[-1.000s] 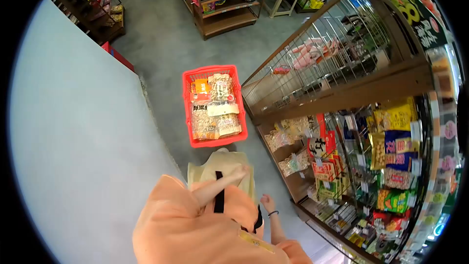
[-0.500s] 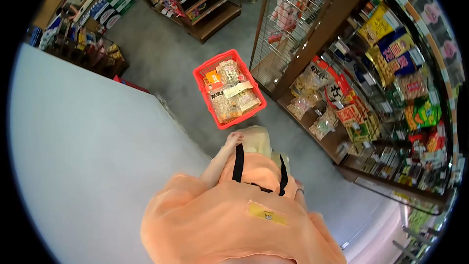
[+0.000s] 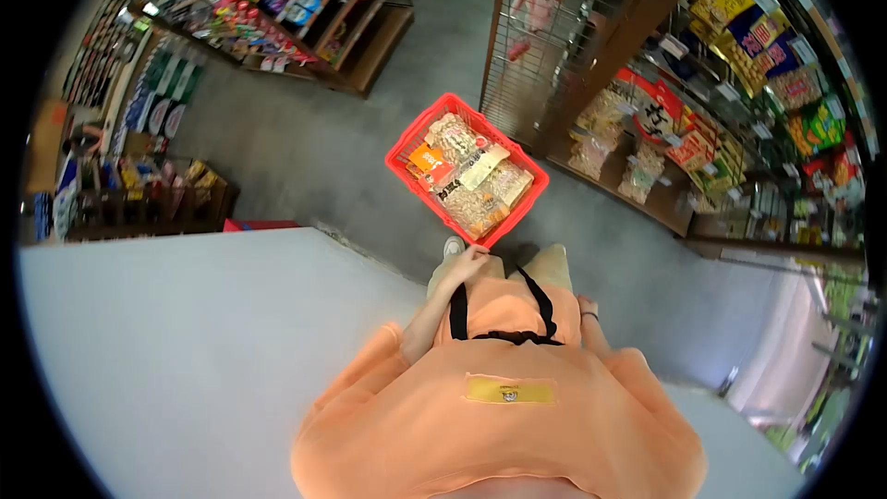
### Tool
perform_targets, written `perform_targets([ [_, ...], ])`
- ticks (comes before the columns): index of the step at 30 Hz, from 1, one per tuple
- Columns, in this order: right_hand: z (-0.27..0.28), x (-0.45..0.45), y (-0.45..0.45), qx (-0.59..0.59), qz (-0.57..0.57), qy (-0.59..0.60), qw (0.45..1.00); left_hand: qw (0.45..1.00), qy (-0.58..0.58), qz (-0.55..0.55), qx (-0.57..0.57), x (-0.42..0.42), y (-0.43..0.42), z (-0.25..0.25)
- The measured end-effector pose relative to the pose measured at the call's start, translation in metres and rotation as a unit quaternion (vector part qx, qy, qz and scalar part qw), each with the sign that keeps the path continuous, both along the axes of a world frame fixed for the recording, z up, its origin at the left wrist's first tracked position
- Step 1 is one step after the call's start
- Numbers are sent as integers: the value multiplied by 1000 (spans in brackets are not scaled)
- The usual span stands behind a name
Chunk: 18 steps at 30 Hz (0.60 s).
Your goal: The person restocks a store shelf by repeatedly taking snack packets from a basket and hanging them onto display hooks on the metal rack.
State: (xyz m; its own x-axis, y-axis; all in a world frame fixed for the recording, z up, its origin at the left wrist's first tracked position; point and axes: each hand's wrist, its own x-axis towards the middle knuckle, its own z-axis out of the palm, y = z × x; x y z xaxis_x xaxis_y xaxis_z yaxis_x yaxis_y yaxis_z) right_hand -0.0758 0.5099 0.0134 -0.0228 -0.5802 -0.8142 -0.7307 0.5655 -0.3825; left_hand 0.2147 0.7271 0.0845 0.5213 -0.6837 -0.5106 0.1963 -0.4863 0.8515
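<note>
A red shopping basket (image 3: 412, 176) is in front of me, filled with clear bags of pale, nut-like snacks (image 3: 453, 137) and an orange-labelled packet (image 3: 427, 159). My left hand (image 3: 469, 264) is at the basket's near corner with its fingers curled. Whether it grips the basket or a handle is hidden. By my right thigh hangs my right hand (image 3: 588, 306), a dark band on its wrist. Its fingers are mostly out of sight. I wear an orange top (image 3: 499, 444) with black straps (image 3: 459, 312).
To the right, a brown shelf unit (image 3: 637, 187) holds bagged snacks, with a wire rack (image 3: 517, 55) at its end. A white counter (image 3: 203, 333) runs along my left. Further off are a snack shelf (image 3: 346, 46) and a low display (image 3: 148, 199). Grey floor (image 3: 296, 148) lies between.
The view has turned, and the basket now appears further right and more tilted. My left hand has shifted right, close to the basket's corner. More of my right hand shows.
</note>
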Motion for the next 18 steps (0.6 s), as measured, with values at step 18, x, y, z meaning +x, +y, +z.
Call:
perform_targets([
  [18, 56, 170, 101, 157, -89, -359, 916, 996, -43, -73, 36, 62, 39, 19],
])
